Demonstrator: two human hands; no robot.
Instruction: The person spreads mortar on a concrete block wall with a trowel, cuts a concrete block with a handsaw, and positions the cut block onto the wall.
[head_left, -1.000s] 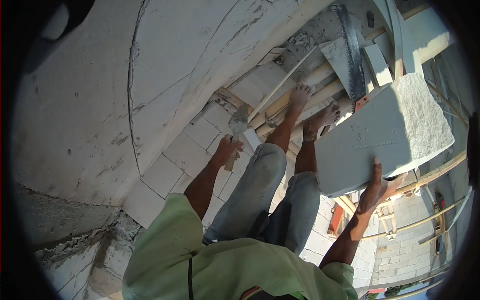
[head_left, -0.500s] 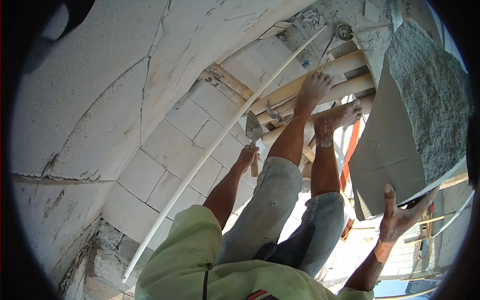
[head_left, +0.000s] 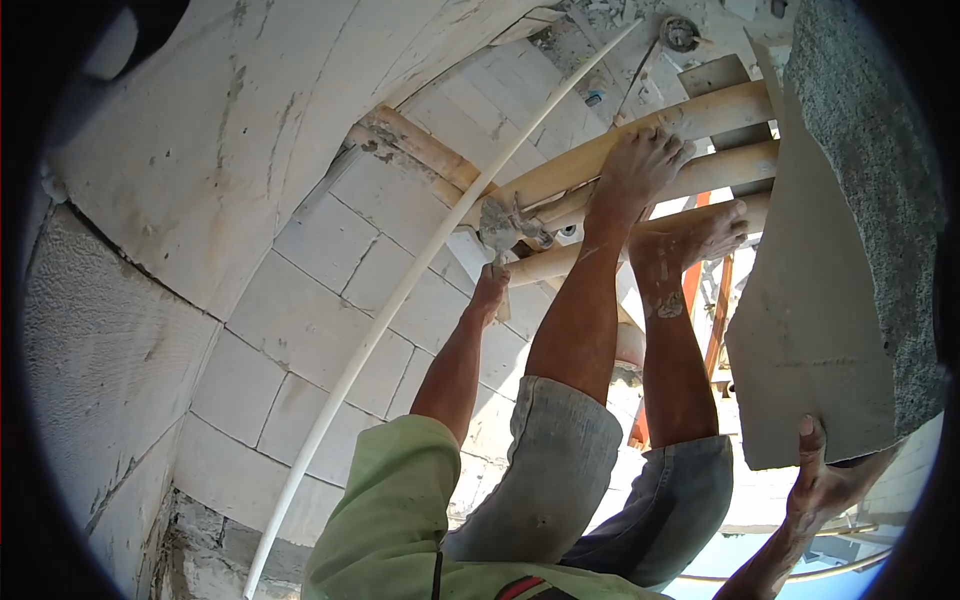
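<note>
Narrow gap between right shin (head_left: 682, 375) and block (head_left: 815, 325), pale pole (head_left: 385, 312) barring left side

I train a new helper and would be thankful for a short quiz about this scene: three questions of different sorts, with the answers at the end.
1. Short answer: Which tool does the left hand hold?
2. True or false: The thumb of the right hand lies against the block.
3. Multiple choice: How does the long white pole cross the picture?
a) level, from side to side
b) slanting, from lower left up towards the right
c) upright, along the right edge

Key:
1. A trowel.
2. True.
3. b
</note>
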